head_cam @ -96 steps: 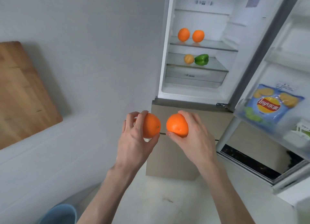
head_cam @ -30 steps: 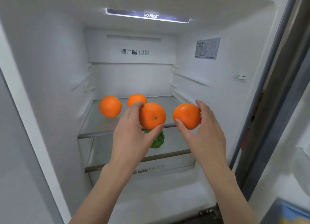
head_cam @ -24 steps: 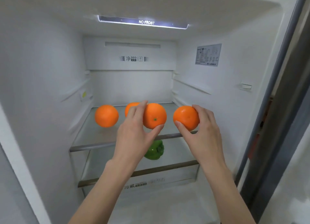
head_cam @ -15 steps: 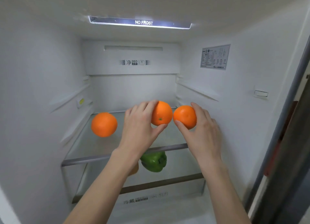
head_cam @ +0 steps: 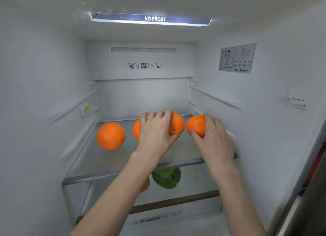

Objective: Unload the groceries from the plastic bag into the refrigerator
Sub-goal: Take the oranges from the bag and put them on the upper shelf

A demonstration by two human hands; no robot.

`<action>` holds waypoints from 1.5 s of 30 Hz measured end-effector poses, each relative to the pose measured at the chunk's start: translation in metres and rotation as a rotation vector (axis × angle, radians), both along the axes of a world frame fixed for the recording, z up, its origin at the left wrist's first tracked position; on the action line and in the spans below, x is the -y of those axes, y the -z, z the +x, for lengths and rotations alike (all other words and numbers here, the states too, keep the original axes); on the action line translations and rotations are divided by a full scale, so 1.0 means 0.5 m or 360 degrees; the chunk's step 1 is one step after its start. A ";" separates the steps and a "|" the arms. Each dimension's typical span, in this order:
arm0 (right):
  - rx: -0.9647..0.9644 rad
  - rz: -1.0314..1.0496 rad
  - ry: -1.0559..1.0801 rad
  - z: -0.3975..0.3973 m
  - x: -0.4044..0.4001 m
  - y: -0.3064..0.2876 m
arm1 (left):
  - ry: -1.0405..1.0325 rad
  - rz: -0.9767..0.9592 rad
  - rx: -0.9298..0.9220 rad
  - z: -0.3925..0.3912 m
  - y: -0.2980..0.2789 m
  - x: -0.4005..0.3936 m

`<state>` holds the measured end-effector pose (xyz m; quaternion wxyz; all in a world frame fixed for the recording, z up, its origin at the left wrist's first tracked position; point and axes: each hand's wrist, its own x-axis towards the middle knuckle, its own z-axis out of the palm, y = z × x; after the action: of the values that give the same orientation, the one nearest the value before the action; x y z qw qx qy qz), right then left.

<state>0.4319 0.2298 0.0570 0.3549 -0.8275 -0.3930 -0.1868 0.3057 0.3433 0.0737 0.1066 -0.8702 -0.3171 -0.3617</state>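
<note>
Head view, inside the refrigerator. I am reaching both arms in over the upper glass shelf. My left hand is curling round an orange, thumb under, fingers over the top. My right hand is gripping a second orange near the right wall. Both fruits are sitting low over the shelf; whether they are touching the glass I cannot tell.

Two more oranges are lying on this shelf: one well to the left, one half hidden behind my left hand. Below, a green pepper is sitting on the lower shelf, with something yellow-orange beside it, mostly covered by my forearm.

Judging progress: several items are stored, and these two only need releasing. The bag is not showing here, so what remains in it I cannot say.
</note>
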 end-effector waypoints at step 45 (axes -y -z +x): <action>0.0326 -0.0038 -0.0145 -0.154 0.161 0.078 | 0.0202 -0.0243 0.0281 -0.199 0.077 0.142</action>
<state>0.3549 0.1491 0.0181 0.3111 -0.7895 -0.4667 -0.2492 0.2063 0.2721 0.0351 -0.0112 -0.8589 -0.2960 -0.4177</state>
